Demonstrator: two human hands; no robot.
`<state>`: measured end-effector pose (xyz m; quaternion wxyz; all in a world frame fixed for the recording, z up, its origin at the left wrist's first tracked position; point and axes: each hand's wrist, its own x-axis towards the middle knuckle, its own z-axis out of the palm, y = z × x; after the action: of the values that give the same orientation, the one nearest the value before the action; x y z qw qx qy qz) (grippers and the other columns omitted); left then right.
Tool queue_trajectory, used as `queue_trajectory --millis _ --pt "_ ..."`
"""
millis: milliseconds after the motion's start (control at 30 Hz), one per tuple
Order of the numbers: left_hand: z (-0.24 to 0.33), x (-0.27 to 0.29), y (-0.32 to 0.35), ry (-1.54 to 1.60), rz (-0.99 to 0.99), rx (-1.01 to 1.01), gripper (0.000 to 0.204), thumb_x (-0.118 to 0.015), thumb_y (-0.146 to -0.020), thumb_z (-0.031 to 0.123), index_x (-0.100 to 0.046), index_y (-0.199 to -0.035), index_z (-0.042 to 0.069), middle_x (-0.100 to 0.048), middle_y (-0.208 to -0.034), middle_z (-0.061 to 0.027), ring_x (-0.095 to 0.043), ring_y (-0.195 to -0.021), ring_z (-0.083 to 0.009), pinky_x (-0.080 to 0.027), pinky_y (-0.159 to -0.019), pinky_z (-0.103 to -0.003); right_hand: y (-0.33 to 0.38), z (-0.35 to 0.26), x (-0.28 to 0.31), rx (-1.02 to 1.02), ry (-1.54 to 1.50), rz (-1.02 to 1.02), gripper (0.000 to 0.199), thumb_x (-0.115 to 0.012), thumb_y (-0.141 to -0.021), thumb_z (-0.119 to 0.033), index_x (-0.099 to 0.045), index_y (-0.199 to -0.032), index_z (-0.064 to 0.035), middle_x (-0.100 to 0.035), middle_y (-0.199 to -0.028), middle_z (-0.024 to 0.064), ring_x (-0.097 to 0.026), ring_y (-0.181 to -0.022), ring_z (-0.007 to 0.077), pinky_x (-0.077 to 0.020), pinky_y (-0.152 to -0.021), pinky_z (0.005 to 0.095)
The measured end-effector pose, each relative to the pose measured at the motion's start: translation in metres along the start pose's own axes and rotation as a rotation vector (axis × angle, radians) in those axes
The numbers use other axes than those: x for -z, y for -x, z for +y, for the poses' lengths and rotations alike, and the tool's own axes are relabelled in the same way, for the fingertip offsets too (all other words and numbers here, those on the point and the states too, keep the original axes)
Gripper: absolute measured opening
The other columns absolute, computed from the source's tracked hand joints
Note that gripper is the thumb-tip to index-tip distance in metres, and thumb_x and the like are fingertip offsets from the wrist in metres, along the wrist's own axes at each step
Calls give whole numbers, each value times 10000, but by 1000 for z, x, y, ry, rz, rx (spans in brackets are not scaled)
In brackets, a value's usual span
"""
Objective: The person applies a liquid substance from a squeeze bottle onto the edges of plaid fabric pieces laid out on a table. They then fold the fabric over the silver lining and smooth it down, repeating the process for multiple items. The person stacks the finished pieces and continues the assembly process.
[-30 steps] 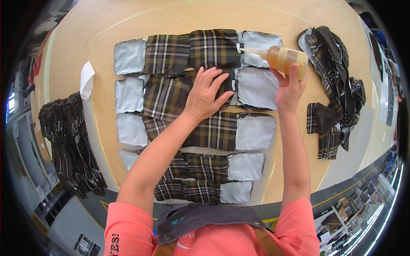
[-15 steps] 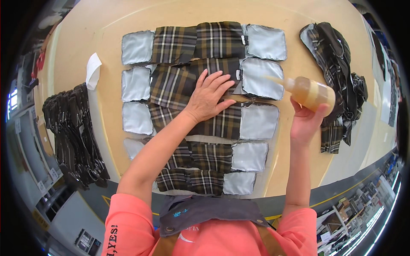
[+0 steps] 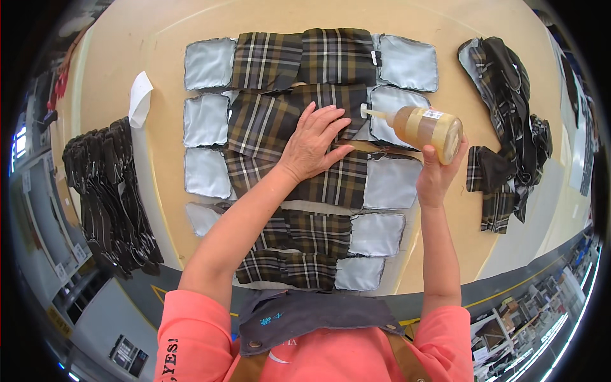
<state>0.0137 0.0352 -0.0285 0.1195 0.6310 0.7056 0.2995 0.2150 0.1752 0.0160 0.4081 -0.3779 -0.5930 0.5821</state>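
Laid flat, my left hand [image 3: 314, 145] presses on a plaid fabric piece [image 3: 261, 124] with its fingers spread. My right hand [image 3: 438, 175] grips a clear squeeze bottle [image 3: 417, 126] of amber liquid, tilted over, its thin nozzle pointing left. The nozzle tip is at a small white tag [image 3: 363, 111] on the edge of the plaid; whether it touches cannot be told. Beneath the bottle lies a pale blue lining panel [image 3: 389, 99] with a dark edge. Similar plaid pieces [image 3: 337, 57] with pale panels at both ends lie in rows above and below.
A dark stack of folded fabric pieces [image 3: 111, 191] hangs over the table's left edge. Near it lies a white paper slip [image 3: 140, 99]. At the right is a loose heap of plaid and dark pieces [image 3: 509, 121]. The tan tabletop [image 3: 191, 19] curves around everything.
My right hand has brought the bottle left and slightly down, so its nozzle now reaches the white tag. My left hand stays on the plaid piece.
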Motion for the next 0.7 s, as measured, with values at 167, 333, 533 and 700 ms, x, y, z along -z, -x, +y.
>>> queue_trajectory --millis 167,333,533,700 --pt "-1 0 0 -11 -5 3 500 -684 -829 332 -542 -1247 97 -493 -1295 -71 -434 -1270 -255 -264 -1122 -493 5 -7 3 -4 -1 -32 768 -781 -795 -374 -324 -1304 -25 -472 -1237 103 -472 -1153 193 -385 -990 330" --pt "-1 1 0 -8 -3 3 502 -685 -827 332 -541 -1246 97 -493 -1293 -72 -436 -1267 -257 -267 -1120 -495 3 -15 -2 29 -8 -92 761 -773 -805 -349 -306 -1310 -24 -471 -1320 171 -469 -1215 235 -376 -1035 366" --pt "0 0 0 -2 6 -3 496 -688 -825 330 -545 -1238 93 -498 -1287 -76 -442 -1262 -259 -272 -1118 -494 -6 -10 -9 71 34 -71 740 -767 -813 -313 -300 -1310 -26 -466 -1346 202 -471 -1237 262 -370 -1052 386" --pt "-1 0 1 -5 13 -2 492 -689 -826 322 -546 -1236 90 -499 -1287 -79 -442 -1262 -260 -272 -1119 -492 0 -10 -3 87 56 -83 742 -764 -815 -331 -305 -1313 -27 -484 -1309 171 -477 -1210 233 -375 -1037 364"
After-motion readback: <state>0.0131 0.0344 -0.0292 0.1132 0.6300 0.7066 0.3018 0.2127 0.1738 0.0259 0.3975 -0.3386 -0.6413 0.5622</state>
